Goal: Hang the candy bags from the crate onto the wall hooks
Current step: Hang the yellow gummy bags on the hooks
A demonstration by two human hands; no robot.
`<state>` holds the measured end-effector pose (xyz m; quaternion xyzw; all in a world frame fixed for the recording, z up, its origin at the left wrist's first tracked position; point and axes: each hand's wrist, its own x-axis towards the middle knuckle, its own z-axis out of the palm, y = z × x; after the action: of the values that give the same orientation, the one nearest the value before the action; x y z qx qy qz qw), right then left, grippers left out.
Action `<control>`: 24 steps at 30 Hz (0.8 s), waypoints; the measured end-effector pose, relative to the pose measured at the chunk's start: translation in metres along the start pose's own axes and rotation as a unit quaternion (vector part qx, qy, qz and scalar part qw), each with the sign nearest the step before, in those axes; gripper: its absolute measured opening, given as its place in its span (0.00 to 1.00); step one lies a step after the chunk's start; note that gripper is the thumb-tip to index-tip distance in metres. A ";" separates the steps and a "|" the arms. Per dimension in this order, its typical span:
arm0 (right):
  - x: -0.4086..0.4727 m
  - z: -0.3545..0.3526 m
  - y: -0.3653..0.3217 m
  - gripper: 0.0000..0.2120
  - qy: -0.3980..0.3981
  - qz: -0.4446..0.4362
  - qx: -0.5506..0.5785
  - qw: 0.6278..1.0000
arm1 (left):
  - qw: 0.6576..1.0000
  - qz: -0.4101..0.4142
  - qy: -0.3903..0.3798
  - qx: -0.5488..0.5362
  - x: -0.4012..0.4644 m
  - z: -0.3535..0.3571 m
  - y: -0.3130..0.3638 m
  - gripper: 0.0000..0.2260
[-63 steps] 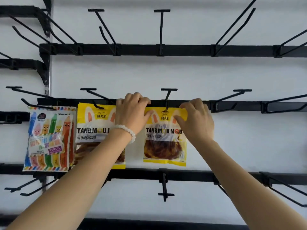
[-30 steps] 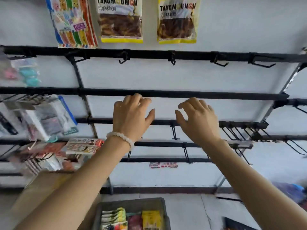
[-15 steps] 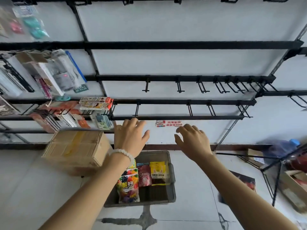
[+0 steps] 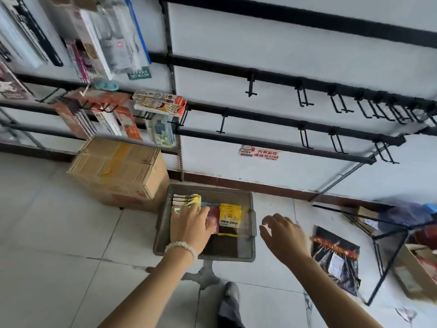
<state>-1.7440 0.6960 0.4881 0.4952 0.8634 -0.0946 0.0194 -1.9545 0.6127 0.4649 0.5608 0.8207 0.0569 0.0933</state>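
A grey plastic crate [image 4: 250, 235] stands on the tiled floor by the wall. Inside it lie yellow candy bags [image 4: 229, 217], a dark red bag [image 4: 214, 221] and a stack of colourful bags [image 4: 186, 200]. My left hand [image 4: 190, 227], with a white bead bracelet, reaches over the crate's left side, fingers spread across the bags and holding nothing that I can see. My right hand [image 4: 285, 237] hovers open just right of the crate. Empty black wall hooks [image 4: 305, 99] line the rails above.
A cardboard box [image 4: 120, 171] sits left of the crate. Stationery packs [image 4: 158, 104] hang on the left rails. A black packet [image 4: 335, 259], a black metal frame [image 4: 387, 235] and another box [image 4: 416, 268] lie on the floor at right. My shoe [image 4: 230, 293] is below the crate.
Both hands let go of the yellow bag hung on the hook and dropped from the wall toward the floor. The view tilted down; my left hand now reaches over the crate.
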 end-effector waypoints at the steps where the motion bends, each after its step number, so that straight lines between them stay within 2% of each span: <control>1: 0.008 0.014 0.001 0.15 -0.015 0.002 -0.002 1.000 | 1.000 -0.009 -0.008 -0.006 0.006 0.013 -0.005 0.18; 7: 0.084 0.138 0.022 0.13 -0.081 0.003 0.010 0.997 | 0.999 -0.032 -0.025 0.012 0.076 0.130 -0.029 0.18; 13: 0.183 0.325 0.061 0.12 -0.091 0.014 0.010 0.996 | 0.997 -0.054 -0.060 0.003 0.159 0.340 -0.052 0.17; 16: 0.222 0.413 0.084 0.13 -0.075 0.019 0.001 0.997 | 0.998 -0.043 -0.044 0.032 0.189 0.434 -0.064 0.17; 20: 0.245 0.485 0.105 0.13 -0.038 0.031 0.007 0.999 | 0.998 -0.020 -0.026 0.048 0.211 0.509 -0.075 0.18; 24: 0.248 0.524 0.110 0.15 -0.056 0.041 0.032 0.997 | 0.998 0.013 -0.006 0.055 0.223 0.547 -0.076 0.17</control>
<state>-1.8076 0.8655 -0.0735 0.5249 0.8363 -0.1485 0.0555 -1.9843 0.7868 -0.1039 0.5759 0.8147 0.0098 0.0670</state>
